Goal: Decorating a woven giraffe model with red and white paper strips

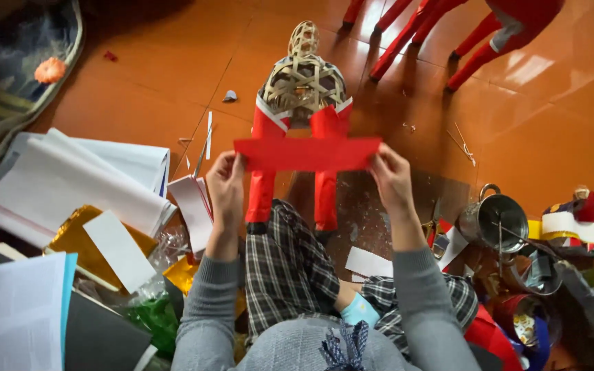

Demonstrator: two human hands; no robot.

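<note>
So both hands are pinching a long red paper strip (pixel 307 153) by its ends, left hand (pixel 226 184) and right hand (pixel 391 180) each with a closed grip on it, held flat just above the floor (pixel 139 89). It sits across a woven bamboo figure (pixel 302 82) whose legs are already wrapped in red. Looks like the wrapping stage; I'd guess lining the strip up squarely on the body matters most. Paper sheets (pixel 63 185) and a metal pot (pixel 495 221) lie nearby.

Left hand (pixel 226 184) and right hand (pixel 391 177) pinch opposite ends of a red paper strip (pixel 307 153), held level across a woven bamboo figure (pixel 302 86) with red-wrapped legs. Metal pot (pixel 495 221) right; white paper sheets (pixel 70 182) left, on orange tiled floor (pixel 551 130).
</note>
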